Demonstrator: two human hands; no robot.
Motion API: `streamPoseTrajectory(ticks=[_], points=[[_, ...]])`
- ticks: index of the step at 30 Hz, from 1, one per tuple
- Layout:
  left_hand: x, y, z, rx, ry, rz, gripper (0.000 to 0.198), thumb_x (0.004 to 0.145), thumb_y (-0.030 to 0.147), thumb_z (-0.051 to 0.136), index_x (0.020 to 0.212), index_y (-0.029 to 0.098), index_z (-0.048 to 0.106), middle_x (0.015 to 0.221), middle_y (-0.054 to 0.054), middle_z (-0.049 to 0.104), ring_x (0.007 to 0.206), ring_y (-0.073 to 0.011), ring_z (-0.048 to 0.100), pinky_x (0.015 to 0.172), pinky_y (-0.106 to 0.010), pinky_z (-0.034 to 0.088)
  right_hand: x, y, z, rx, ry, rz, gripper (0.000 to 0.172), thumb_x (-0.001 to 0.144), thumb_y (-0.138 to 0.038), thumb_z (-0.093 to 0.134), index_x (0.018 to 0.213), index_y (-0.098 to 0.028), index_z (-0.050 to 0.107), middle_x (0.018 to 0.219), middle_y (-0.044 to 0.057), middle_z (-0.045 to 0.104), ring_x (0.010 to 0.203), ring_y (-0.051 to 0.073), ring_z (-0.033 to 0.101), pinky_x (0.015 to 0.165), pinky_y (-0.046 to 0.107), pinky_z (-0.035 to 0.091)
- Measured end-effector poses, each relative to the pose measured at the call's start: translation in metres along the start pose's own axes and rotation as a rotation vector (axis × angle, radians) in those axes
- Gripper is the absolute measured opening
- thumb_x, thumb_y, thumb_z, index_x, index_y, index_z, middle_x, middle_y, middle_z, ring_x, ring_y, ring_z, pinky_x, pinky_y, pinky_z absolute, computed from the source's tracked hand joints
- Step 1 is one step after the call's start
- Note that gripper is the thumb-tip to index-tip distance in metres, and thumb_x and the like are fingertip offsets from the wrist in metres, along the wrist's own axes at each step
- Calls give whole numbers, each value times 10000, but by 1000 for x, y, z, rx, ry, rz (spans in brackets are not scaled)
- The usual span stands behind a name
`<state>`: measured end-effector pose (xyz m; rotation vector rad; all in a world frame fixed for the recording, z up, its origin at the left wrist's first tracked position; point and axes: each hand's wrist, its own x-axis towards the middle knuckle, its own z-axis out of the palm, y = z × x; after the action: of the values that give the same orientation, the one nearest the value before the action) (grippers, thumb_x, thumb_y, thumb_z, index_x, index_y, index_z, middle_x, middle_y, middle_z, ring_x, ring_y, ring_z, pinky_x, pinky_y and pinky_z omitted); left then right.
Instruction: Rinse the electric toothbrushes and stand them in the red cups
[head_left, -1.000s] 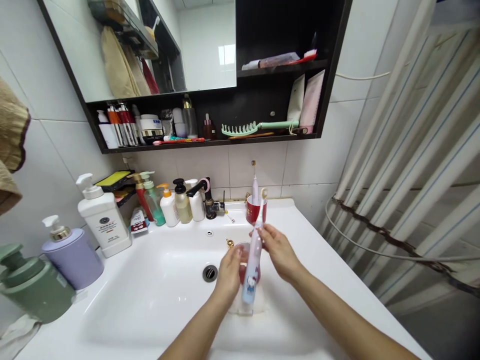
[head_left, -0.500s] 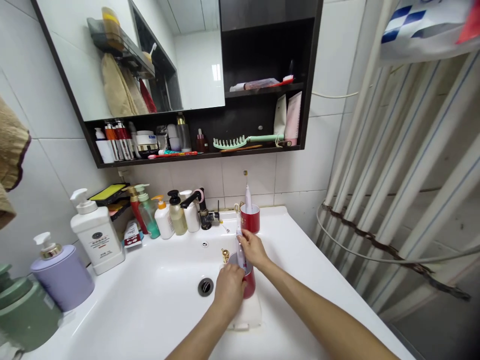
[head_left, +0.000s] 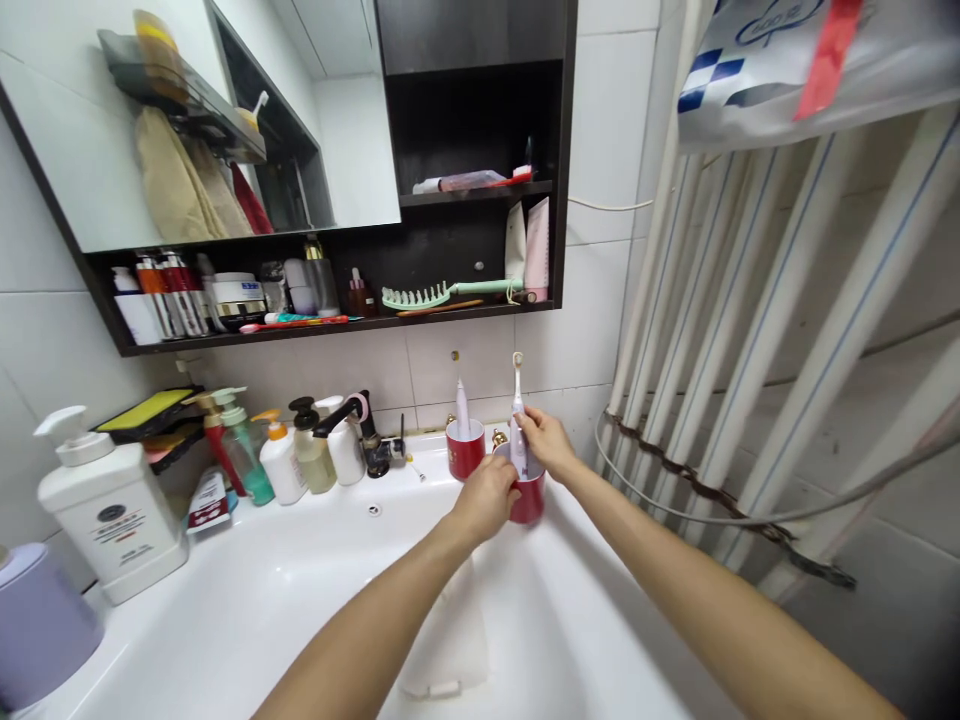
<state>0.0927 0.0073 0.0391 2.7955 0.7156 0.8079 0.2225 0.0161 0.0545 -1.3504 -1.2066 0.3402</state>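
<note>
My left hand [head_left: 486, 497] is closed on a red cup [head_left: 529, 500] at the sink's back right rim; its gold handle [head_left: 499, 438] shows beyond my fingers. In that cup stands a white and lilac electric toothbrush [head_left: 519, 440], head up. My right hand [head_left: 547, 442] has its fingers closed around the toothbrush's upper body. Just left, a second red cup [head_left: 466, 452] rests on the rim with another pale electric toothbrush [head_left: 462, 405] upright in it.
The white sink [head_left: 300, 580] has a whitish flat block [head_left: 448, 640] in it. A black faucet [head_left: 371, 440] and several pump bottles [head_left: 307, 450] line the back left. Above hangs a mirror cabinet [head_left: 330, 335] with a green hairbrush [head_left: 416, 297]. White pipes [head_left: 757, 300] run along the right.
Both hands have carried the cup and toothbrush from over the sink back and right, beside the other cup. The view has turned somewhat to the right.
</note>
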Motion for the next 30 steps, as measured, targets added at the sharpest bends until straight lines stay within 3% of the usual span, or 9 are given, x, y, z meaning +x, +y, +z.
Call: streamPoseTrajectory(ticks=[6,13,16,19,22,24,26,30], points=[[54,-23,33,-26,15,26,78,607,80,452,636,140,492,741,-44,488,779,-151,419,690,-281,368,44,26,-10,-72,31,35,253,706,-303,373,812,-140,536,583,-17,546,477,84,475,445,204,367],[70,-47,45,23,8,24,118,627,107,449,721,149,505,826,-40,499,828,-149,415,726,-278,350,73,53,4,-130,-19,82,239,742,-274,377,910,-127,464,878,31,513,731,111,504,628,296,421],[62,-53,37,96,96,-11,236,630,146,461,865,160,475,960,-42,462,910,-152,380,795,-293,305,74,56,7,-143,-17,90,236,738,-279,384,888,-123,478,848,27,528,715,108,510,631,298,417],[50,-63,22,211,205,-199,323,619,176,479,937,149,437,1004,-61,436,949,-170,351,823,-320,267,69,48,5,-154,43,90,232,714,-287,402,862,-149,514,784,27,571,718,132,520,660,292,391],[37,-72,10,252,108,-352,179,619,175,470,791,139,502,893,-54,484,890,-174,387,777,-302,306,56,31,2,-168,156,66,310,694,-291,374,945,-148,487,876,76,564,829,181,492,738,309,337],[25,-72,6,235,49,-355,102,624,160,457,705,138,516,841,-44,500,854,-163,403,740,-271,334,42,17,4,-167,199,23,361,698,-292,339,1006,-132,440,979,103,514,889,181,458,775,309,310],[8,-67,4,208,74,-324,87,626,148,453,686,137,515,861,-42,498,852,-156,401,735,-256,342,23,5,12,-150,177,-24,375,691,-299,337,1019,-141,428,1014,95,495,890,163,456,771,284,319],[-39,-46,5,134,110,-274,76,623,127,450,657,146,516,907,-38,486,873,-148,393,776,-271,327,-21,-3,42,-103,-11,-25,381,628,-332,429,954,-141,481,873,77,572,728,141,524,642,246,388]])
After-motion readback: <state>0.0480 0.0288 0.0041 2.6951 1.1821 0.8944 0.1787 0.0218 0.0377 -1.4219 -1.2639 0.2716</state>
